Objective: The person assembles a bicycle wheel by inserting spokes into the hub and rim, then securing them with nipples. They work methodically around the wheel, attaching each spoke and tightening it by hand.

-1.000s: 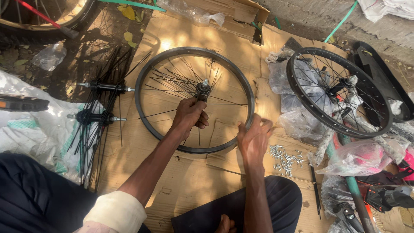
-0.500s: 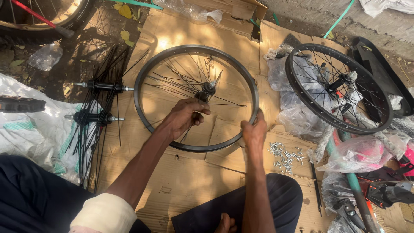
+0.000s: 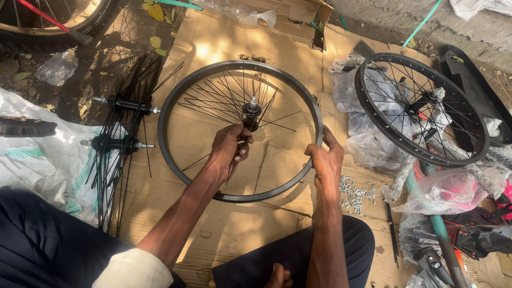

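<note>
Since half a second ago, the right hand has slid a little up the right side of the rim, and the left hand has stayed just below the hub.

Head view: the black wheel rim lies flat on a sheet of brown cardboard spread over the ground, in front of the person's crossed legs. Its hub stands upright in the middle, with thin spokes fanning out loosely, mostly toward the upper left; the lower half of the rim has hardly any. The left hand's fingers are curled shut around spokes just beside the hub, thumb touching the hub's lower end. The right hand's fingers are wrapped around the rim at its right edge, thumb pointing up along the metal, gripping it.

Left of the rim, two more hubs with black spokes hanging from them lie half on the cardboard, half on a white sack. A small heap of silver spoke nipples lies on the cardboard just right of the right hand. Farther right, a finished spoked wheel rests on crumpled clear plastic bags. A green-handled tool lies near the lower right corner.
</note>
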`<action>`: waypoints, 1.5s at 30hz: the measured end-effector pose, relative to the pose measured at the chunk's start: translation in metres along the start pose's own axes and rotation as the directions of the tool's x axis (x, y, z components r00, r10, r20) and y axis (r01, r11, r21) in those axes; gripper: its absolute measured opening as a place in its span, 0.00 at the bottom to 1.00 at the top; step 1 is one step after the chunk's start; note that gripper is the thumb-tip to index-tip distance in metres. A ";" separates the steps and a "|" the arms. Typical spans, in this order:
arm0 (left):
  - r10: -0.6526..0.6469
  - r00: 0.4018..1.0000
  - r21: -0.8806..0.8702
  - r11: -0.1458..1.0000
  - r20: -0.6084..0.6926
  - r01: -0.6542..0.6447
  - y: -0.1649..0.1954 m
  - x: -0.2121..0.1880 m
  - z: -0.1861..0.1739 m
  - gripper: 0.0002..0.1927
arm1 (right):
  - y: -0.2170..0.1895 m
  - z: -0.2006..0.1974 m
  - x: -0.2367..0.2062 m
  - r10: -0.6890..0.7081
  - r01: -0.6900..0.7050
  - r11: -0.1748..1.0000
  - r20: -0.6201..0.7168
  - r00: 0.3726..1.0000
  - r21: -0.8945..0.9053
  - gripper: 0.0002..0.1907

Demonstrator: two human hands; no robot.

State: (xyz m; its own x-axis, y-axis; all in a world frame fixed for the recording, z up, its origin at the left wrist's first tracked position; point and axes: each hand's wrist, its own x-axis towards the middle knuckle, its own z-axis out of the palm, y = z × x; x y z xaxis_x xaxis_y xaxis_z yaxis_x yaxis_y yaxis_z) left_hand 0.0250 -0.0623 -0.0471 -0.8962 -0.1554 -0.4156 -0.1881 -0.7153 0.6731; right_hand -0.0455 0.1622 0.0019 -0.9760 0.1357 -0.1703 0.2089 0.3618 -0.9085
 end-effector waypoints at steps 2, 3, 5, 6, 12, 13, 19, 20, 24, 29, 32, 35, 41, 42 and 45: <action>-0.002 1.000 0.014 1.000 0.023 0.002 0.005 -0.007 -0.002 0.15 | -0.002 -0.004 0.006 -0.033 0.027 0.995 0.065 0.997 0.097 0.43; -0.051 0.998 -0.003 0.999 0.043 0.051 0.007 -0.010 -0.001 0.14 | -0.001 -0.004 0.008 -0.040 0.032 0.991 0.066 0.997 0.130 0.43; -0.146 0.986 -0.035 0.988 0.080 0.150 0.010 -0.018 -0.001 0.14 | 0.000 -0.005 0.011 -0.055 0.041 0.980 0.069 0.996 0.195 0.43; -0.160 0.981 0.016 0.987 0.108 0.160 0.012 -0.020 0.001 0.13 | 0.000 -0.005 0.013 -0.111 0.098 0.978 0.063 0.992 0.183 0.42; -0.036 0.996 0.242 0.970 0.077 0.016 0.003 -0.015 0.014 0.12 | -0.007 -0.003 0.005 -0.208 0.175 0.943 0.091 0.974 0.283 0.38; -0.006 0.999 0.278 0.960 0.046 -0.007 0.001 -0.011 0.017 0.12 | -0.009 0.000 0.001 -0.119 0.077 0.928 0.095 0.988 0.365 0.38; 0.121 0.991 0.243 0.965 -0.062 -0.103 0.003 0.001 0.016 0.17 | -0.015 0.000 -0.008 -0.098 0.019 0.883 0.144 0.985 0.469 0.40; 0.124 0.989 0.253 0.962 -0.084 -0.099 0.009 0.002 0.013 0.19 | -0.014 0.000 -0.008 -0.101 0.020 0.877 0.145 0.984 0.480 0.40; -0.117 0.992 0.164 0.981 0.054 0.107 0.025 0.004 0.005 0.16 | -0.011 0.000 -0.009 -0.097 0.007 0.886 0.170 0.981 0.464 0.38; -0.034 0.982 0.072 0.997 0.184 0.021 0.006 0.000 0.021 0.20 | -0.002 0.000 -0.014 -0.022 -0.076 0.841 0.175 0.984 0.536 0.32; 0.084 0.985 0.099 0.990 0.153 -0.100 -0.012 -0.007 0.039 0.22 | 0.007 -0.001 -0.016 -0.012 -0.107 0.802 0.194 0.981 0.587 0.30; 0.129 0.990 0.173 0.975 0.059 -0.138 -0.024 -0.014 0.057 0.19 | 0.020 0.000 -0.016 0.018 -0.163 0.697 0.210 0.978 0.699 0.27; 0.275 0.961 0.368 0.892 0.017 -0.262 -0.037 -0.016 0.069 0.17 | 0.049 -0.010 0.000 0.018 -0.237 0.625 0.290 0.957 0.744 0.20; 0.297 0.955 0.331 0.900 0.015 -0.285 -0.040 -0.015 0.069 0.16 | 0.053 -0.011 0.003 0.045 -0.235 0.638 0.269 0.962 0.733 0.19; 0.344 0.939 0.261 0.906 0.001 -0.333 -0.047 -0.012 0.068 0.14 | 0.057 -0.010 0.009 0.076 -0.222 0.671 0.233 0.970 0.707 0.20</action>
State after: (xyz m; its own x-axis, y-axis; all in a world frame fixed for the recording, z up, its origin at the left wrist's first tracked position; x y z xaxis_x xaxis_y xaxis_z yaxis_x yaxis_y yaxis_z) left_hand 0.0174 0.0192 -0.0321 -0.9066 -0.3915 -0.1579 0.0225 -0.4184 0.9080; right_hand -0.0419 0.1932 -0.0474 -0.9449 -0.0556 -0.3226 0.3133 -0.4398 -0.8417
